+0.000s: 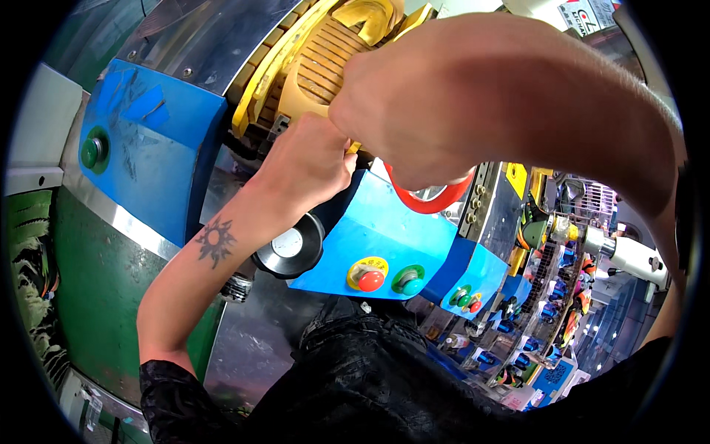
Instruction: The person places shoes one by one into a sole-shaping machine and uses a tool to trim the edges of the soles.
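My left hand (303, 159) is curled closed at the front of a machine, with a sliver of something yellow (353, 148) showing by its thumb. Right against it, my right hand (399, 122) is bent into a fist, its forearm reaching across from the upper right. What either set of fingers grips is hidden. Just beyond both hands lies a ribbed yellow block (323, 63), flanked by a curved yellow rail (270, 66). A red ring (425, 200) with a pale centre shows partly from under my right hand.
Below my hands sits a blue control panel (370, 240) with a red button (370, 280) and a green button (408, 282). A black round knob (290, 244) is beside my left wrist. Another blue housing (151, 133) stands left. Racks with shoes (573, 318) line the right.
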The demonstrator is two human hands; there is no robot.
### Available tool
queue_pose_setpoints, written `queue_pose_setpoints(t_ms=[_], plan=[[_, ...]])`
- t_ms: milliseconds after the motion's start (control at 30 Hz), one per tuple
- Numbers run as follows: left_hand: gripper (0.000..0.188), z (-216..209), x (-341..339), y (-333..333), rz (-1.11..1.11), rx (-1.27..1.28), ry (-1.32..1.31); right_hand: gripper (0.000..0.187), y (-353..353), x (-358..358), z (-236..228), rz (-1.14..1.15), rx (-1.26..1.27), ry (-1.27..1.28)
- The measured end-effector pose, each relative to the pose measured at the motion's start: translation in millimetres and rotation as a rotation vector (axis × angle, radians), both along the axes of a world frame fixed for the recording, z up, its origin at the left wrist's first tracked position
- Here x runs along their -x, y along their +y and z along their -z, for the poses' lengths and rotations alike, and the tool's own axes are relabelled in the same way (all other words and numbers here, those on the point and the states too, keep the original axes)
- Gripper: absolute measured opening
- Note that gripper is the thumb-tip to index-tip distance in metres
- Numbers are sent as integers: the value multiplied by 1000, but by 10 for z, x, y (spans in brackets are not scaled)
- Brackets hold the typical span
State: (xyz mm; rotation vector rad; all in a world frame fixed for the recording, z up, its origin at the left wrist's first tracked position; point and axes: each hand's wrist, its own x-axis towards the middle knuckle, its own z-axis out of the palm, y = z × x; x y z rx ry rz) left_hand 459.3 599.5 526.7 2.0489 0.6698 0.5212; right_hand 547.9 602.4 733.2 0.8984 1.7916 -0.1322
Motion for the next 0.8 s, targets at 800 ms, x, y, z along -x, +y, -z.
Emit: queue_pose_setpoints(t_ms=[800], plan=[[14,-902,599,-154,-486,290,-144,26,-658,-741,344,153,-121,495]])
